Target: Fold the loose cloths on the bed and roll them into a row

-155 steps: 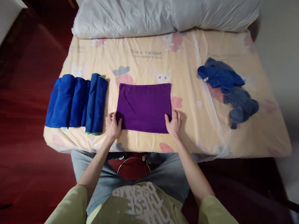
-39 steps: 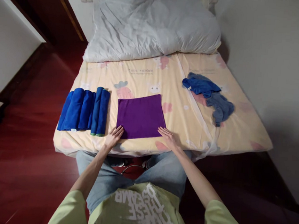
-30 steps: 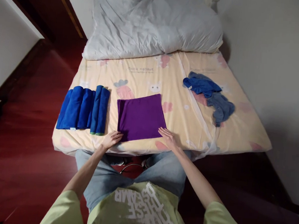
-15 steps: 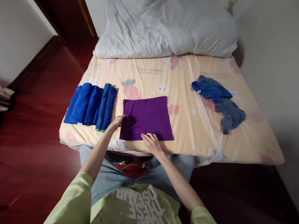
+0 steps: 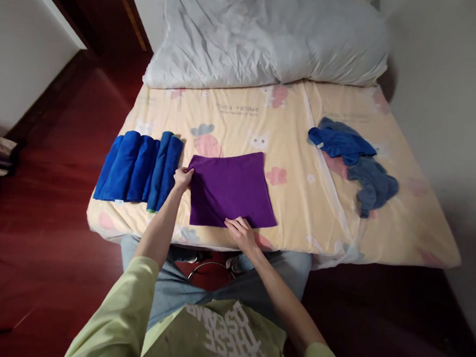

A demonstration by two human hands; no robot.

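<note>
A purple towel, a flat rectangle, lies on the bed in front of me. My left hand is closed in a pinch on its left edge, close to the far left corner. Resting on the near edge, my right hand has its fingers stretched out over the cloth; its thumb is hard to make out. Left of the towel, several rolled blue towels lie side by side, the two nearest rolls a bit darker with green trim.
A loose heap of blue and grey-blue cloths lies on the right of the bed. A grey-white quilt is bunched at the far end. The bed sheet has a yellow print, with its near edge at my legs.
My left hand has slid away from me along the towel's left edge towards the far corner and now pinches it. My right hand stays at the near edge. The view has shifted slightly.
</note>
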